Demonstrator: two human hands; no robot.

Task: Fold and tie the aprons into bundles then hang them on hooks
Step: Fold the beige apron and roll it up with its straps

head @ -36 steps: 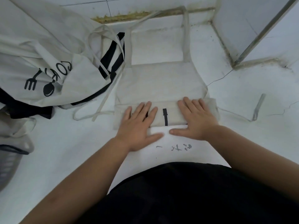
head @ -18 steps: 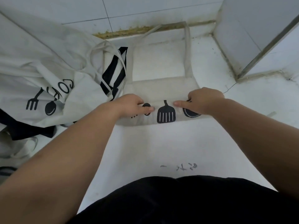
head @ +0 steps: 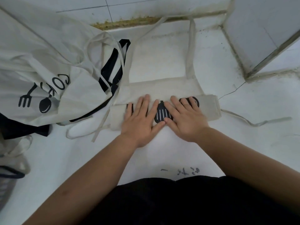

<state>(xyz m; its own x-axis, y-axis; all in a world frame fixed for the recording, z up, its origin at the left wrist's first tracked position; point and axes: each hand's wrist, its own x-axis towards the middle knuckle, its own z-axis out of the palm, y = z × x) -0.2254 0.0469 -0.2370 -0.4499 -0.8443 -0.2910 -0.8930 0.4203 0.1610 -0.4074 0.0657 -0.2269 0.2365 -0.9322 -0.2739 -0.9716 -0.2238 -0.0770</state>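
A cream apron (head: 209,109) lies on the white floor, folded into a flat band with black utensil prints on top. Its bib (head: 162,88) and neck strap (head: 190,51) stretch away toward the wall. A waist tie (head: 253,121) trails off to the right, another tie (head: 100,125) to the left. My left hand (head: 141,120) presses flat on the band's left half with straight fingers. My right hand (head: 183,117) presses flat just beside it, the thumbs touching over the spatula print.
A heap of other aprons (head: 42,75), cream with black print and stripes, lies at the left against the wall. A metal-edged panel (head: 266,51) stands at the back right. The floor tile shows a crack (head: 232,93) and black marks (head: 181,171).
The folded band has been turned over once more away from me, so the utensil prints now face up. Both hands went from curled on its edge to flat on top.
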